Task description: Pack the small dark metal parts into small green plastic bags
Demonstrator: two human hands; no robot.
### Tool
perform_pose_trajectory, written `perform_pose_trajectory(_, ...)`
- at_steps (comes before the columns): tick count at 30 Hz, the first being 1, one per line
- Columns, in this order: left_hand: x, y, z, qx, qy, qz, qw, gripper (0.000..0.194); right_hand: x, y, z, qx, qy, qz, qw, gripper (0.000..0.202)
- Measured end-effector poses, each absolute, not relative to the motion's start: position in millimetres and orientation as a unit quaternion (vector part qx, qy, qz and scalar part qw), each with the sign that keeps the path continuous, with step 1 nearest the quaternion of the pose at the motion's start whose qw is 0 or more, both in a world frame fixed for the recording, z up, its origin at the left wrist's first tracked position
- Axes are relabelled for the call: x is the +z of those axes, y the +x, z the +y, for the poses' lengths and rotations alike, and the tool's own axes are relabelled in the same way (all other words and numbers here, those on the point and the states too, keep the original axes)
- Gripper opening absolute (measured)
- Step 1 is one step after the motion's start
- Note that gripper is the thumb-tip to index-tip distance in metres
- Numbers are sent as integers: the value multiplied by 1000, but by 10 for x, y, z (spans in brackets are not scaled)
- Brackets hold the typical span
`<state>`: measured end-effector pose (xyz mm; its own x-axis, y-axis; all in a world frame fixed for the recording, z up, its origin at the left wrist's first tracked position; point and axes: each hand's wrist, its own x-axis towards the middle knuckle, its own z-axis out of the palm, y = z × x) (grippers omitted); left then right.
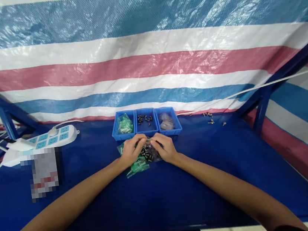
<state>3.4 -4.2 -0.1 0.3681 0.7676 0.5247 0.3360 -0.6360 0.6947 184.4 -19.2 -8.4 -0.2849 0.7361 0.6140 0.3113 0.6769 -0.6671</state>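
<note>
My left hand (132,149) and my right hand (165,146) meet over a small heap, their fingertips pinched close together. Something small and pale lies between them, too small to name, and both hands seem to grip it. Beneath the fingers are several small black-and-metal cylindrical parts (146,154). Green-tinted clear plastic bags (138,167) lie at the heap's left and front. A clear bag (156,155) sits partly under my right hand. My fingers hide part of the heap.
Behind my hands stand three joined blue bins: one with green bags (125,124), one with small dark parts (145,119), one with clear bags (166,122). A white power strip (58,137) lies left. Small metal parts (211,122) are scattered right. Blue frame bars (263,111) flank the table.
</note>
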Motion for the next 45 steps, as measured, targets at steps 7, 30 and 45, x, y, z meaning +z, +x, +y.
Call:
perform_pose_trajectory(7, -36, 27, -35, 442, 789, 345, 253, 19, -96, 1843, -206, 210, -349, -774, 485, 23)
perform_pose_trajectory(30, -91, 36, -41, 507, 728, 348, 305, 29, 291, 1955, -33, 241, -450, -686, 519, 30)
perform_pose_trajectory(45, -108, 28, -39, 503, 730, 349, 302, 22, 647, 2434, 111, 136, -538, -804, 214, 12)
